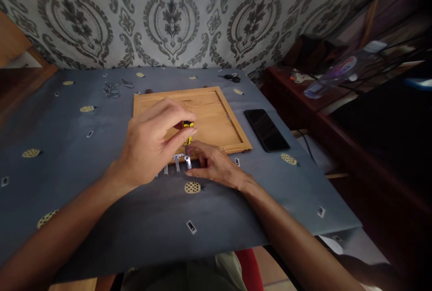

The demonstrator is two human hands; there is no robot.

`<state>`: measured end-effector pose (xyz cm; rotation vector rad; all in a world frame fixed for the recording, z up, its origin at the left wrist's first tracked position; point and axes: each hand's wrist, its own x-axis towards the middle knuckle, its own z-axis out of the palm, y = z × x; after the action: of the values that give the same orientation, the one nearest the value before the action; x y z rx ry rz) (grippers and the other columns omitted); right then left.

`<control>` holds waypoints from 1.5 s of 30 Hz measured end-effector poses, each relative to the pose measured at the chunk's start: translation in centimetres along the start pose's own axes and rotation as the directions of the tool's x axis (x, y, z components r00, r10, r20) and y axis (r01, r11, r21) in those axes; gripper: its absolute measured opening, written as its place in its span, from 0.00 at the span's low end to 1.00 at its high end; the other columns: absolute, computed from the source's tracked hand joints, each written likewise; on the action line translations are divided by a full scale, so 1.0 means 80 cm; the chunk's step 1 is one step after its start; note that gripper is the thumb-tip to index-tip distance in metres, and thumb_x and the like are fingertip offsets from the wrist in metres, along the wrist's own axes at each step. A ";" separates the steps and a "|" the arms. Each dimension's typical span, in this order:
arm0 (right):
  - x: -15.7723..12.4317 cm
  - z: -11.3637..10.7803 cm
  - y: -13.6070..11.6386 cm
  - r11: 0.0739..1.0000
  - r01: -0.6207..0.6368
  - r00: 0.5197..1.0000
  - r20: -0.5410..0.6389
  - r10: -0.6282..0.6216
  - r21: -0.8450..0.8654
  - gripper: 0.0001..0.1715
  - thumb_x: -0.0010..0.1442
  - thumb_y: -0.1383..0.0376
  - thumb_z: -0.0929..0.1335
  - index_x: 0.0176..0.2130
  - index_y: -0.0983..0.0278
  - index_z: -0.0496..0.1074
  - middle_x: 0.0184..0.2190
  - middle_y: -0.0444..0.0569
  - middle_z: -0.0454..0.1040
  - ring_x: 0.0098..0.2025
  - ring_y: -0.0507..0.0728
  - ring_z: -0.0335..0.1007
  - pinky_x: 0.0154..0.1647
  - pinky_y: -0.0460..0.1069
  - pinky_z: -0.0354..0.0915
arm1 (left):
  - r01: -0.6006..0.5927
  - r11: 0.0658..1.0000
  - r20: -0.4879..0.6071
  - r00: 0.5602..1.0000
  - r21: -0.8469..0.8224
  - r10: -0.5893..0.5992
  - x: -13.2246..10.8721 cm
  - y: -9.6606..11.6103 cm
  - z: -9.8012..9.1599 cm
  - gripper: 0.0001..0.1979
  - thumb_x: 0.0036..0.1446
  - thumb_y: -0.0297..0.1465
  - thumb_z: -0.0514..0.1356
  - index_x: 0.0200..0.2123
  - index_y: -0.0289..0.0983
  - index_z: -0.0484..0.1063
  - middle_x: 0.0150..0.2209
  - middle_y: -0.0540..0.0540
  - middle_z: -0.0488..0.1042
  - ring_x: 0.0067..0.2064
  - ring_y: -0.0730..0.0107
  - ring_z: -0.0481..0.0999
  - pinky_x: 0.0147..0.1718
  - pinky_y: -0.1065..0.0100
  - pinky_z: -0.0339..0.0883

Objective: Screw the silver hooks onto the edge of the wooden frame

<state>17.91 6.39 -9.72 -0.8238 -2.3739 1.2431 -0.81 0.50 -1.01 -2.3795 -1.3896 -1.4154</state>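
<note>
Screwdriver (188, 133) is pinched near-upright by the left fingers (178, 139) at the frame's (212, 115) near edge, where a clip (188, 163) is flanked by right fingers (198, 172), their grip unclear.

Two hands (151, 143), the left gripping a screwdriver (188, 125), are at a wooden panel (212, 117).

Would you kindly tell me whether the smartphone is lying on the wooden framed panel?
No, the smartphone lies on the tablecloth, beside the wooden framed panel.
</note>
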 end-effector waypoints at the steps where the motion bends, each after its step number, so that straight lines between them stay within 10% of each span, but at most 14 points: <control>1: 0.000 0.000 -0.001 1.000 -0.002 1.000 0.004 0.003 0.000 0.27 0.53 0.59 0.76 0.50 0.62 0.69 0.30 0.41 0.70 0.27 0.50 0.59 0.29 0.49 0.58 | -0.005 1.000 -0.004 1.000 0.004 0.005 0.000 0.000 0.001 0.04 0.61 0.24 0.62 0.37 0.39 0.74 0.35 0.48 0.77 0.37 0.70 0.77 0.36 0.66 0.75; 45: 0.001 0.000 0.002 0.999 0.007 1.000 0.001 -0.007 -0.040 0.27 0.53 0.58 0.75 0.50 0.63 0.70 0.29 0.40 0.69 0.28 0.50 0.61 0.30 0.48 0.57 | -0.138 0.985 0.001 0.990 0.104 0.139 -0.003 0.003 0.006 0.04 0.60 0.21 0.62 0.35 0.35 0.73 0.34 0.49 0.75 0.34 0.75 0.76 0.32 0.73 0.71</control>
<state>17.89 6.46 -9.85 -0.8263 -2.4074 1.1974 -0.38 0.44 -1.39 -2.3528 -1.2364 -1.2833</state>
